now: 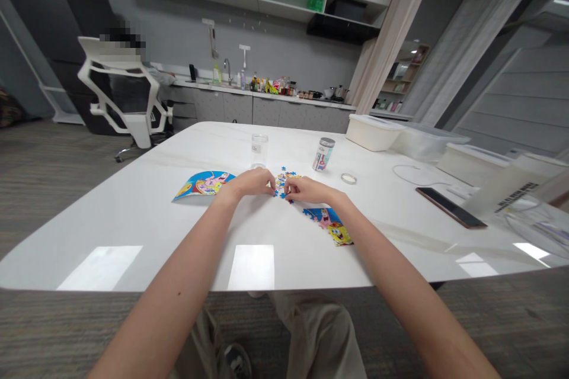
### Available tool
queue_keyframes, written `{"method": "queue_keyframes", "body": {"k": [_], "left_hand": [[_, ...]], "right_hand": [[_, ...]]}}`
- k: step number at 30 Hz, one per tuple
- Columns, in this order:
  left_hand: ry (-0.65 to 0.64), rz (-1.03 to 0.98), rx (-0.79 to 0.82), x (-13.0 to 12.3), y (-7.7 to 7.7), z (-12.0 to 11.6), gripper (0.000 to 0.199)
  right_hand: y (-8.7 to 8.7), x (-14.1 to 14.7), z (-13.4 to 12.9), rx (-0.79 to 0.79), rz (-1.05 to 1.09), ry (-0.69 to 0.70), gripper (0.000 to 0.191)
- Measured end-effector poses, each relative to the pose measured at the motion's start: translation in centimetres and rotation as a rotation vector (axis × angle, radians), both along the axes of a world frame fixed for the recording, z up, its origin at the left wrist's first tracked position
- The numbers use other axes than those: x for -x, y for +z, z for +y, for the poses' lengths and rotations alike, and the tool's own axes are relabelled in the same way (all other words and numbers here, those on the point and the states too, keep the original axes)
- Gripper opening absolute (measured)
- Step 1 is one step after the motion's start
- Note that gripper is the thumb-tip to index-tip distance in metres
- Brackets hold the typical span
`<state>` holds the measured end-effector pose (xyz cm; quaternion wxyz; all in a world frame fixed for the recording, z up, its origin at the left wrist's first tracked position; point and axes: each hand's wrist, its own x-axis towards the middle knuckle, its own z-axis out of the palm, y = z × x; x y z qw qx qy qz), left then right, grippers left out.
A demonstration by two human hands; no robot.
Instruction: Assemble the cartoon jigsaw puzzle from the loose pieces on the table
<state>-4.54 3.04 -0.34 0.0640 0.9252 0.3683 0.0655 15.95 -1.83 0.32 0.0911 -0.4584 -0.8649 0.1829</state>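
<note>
Loose puzzle pieces (283, 179) lie in a small heap on the white table (133, 219). At the heap's left edge is my left hand (258, 182), fingers bent down with the tips at the pieces. My right hand (304, 189) is at the heap's right side, its fingers curled together over some pieces. Whether either hand grips a piece is too small to tell. A curved picture sheet (202, 183) with cartoon figures lies left of my left hand. Below my right hand a joined section of puzzle (328, 220) lies partly behind my right forearm.
Behind the heap stand a clear jar (259, 151) and a lidded jar (323, 154). A round lid (349, 178) lies to their right. Farther right are a phone (451, 207), a cable and storage boxes (376, 132). An office chair (128, 89) stands beyond the table.
</note>
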Motion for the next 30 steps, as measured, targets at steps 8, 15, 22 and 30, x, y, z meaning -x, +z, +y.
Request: {"method": "queue_keyframes", "body": {"k": [8, 15, 22, 30], "left_hand": [[0.061, 0.063, -0.052, 0.1, 0.1, -0.2, 0.022], [0.052, 0.088, -0.077, -0.6, 0.9, -1.4, 0.028], [-0.039, 0.089, -0.070, -1.4, 0.8, -1.7, 0.025], [-0.013, 0.115, -0.103, -1.8, -0.1, -1.4, 0.024]], "right_hand": [[-0.1, -0.1, 0.2, 0.005, -0.004, 0.017, 0.021], [0.3, -1.6, 1.0, -0.031, 0.000, -0.096, 0.032], [1.3, -4.2, 1.0, -0.024, -0.127, -0.075, 0.028], [0.7, -4.6, 1.8, 0.017, -0.175, -0.107, 0.020]]}}
